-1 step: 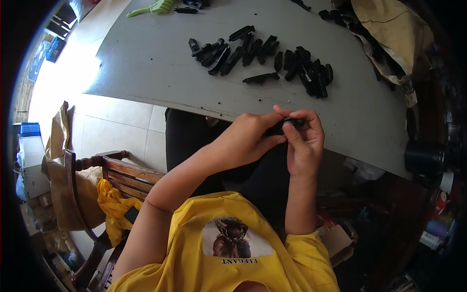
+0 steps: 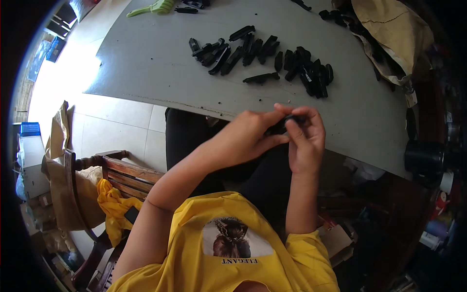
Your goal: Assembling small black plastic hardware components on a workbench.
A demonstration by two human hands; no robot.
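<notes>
At the table's near edge, my left hand and my right hand meet around a small black plastic piece. Thumb and fingers of both hands pinch it, and they cover much of its shape. Beyond them on the grey table lies a loose heap of similar long, narrow black pieces. A tighter cluster of black pieces sits to its right. One single black piece rests a little nearer to my hands.
A green brush lies at the far left of the table. At the far right is a brown paper sack with black pieces beside it. A wooden chair with a yellow cloth stands to my left. A dark cylinder is at the right.
Both hands have shifted very slightly to the right, with the black piece still between their fingers. The pieces on the table have not moved.
</notes>
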